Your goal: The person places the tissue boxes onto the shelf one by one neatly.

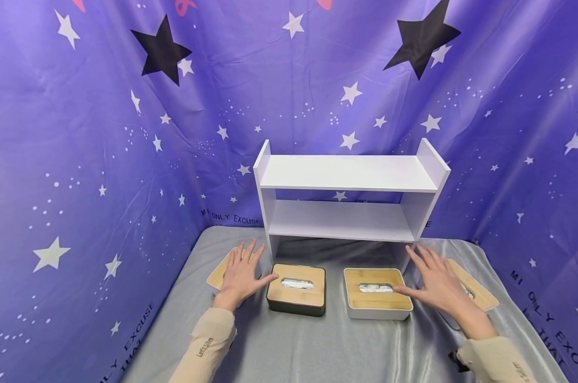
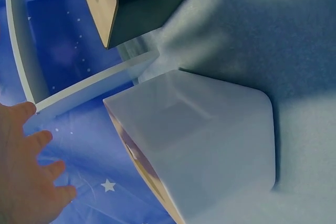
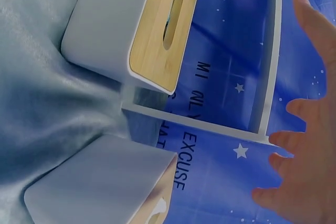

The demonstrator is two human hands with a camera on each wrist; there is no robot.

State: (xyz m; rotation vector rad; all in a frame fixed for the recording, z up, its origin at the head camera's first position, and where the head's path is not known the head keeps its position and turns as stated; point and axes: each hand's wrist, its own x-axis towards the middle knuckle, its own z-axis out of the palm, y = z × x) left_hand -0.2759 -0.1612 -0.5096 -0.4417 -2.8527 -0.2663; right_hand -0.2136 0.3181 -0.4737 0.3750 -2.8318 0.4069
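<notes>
Hands spread, outer boxes partly hidden

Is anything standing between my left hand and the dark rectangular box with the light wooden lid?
Nothing visible: your left hand points its thumb toward the dark box, and no other object lies between them in the head view.

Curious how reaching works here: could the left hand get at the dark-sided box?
Probably yes: the left hand looks empty and close to the dark-sided box, and nothing visible stands between them.
</notes>
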